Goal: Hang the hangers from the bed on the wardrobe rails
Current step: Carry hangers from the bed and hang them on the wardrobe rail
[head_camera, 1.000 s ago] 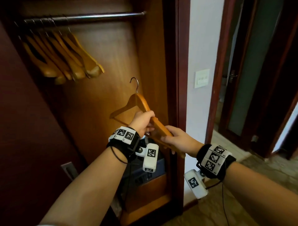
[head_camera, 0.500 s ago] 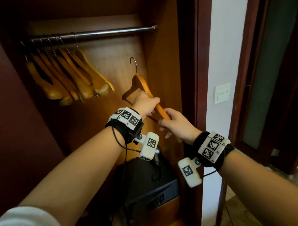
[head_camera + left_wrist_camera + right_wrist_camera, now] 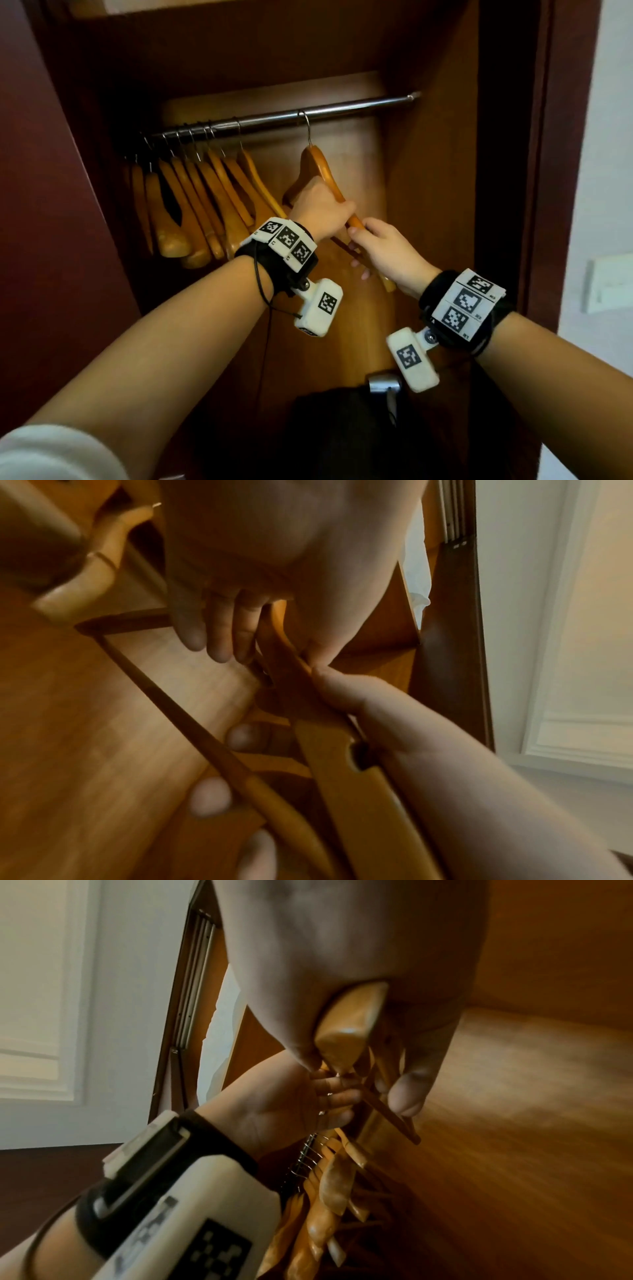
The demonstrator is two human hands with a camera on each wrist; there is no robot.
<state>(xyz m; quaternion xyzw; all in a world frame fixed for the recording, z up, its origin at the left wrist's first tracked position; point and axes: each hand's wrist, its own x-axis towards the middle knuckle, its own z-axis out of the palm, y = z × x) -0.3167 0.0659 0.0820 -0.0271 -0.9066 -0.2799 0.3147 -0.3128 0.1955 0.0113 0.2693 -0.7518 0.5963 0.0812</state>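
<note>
Both my left hand [image 3: 320, 209] and right hand [image 3: 383, 253] grip the hanger [image 3: 317, 168], its hook over the rail [image 3: 342, 109] toward its right end. Next I'd let go gently.

Wooden hanger [image 3: 317, 171] hooked on steel rail [image 3: 342, 109], tilted (both hands gripping), other hangers [image 3: 205, 205] bunched left

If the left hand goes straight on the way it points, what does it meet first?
Probably the wardrobe's back panel. The left hand, gripping the hanger, points up and inward; the rail looks higher, though depth is unclear.

Head view looks up into wardrobe [image 3: 428, 205]; both wrist views share the hanger [image 3: 342, 791] close-up
</note>
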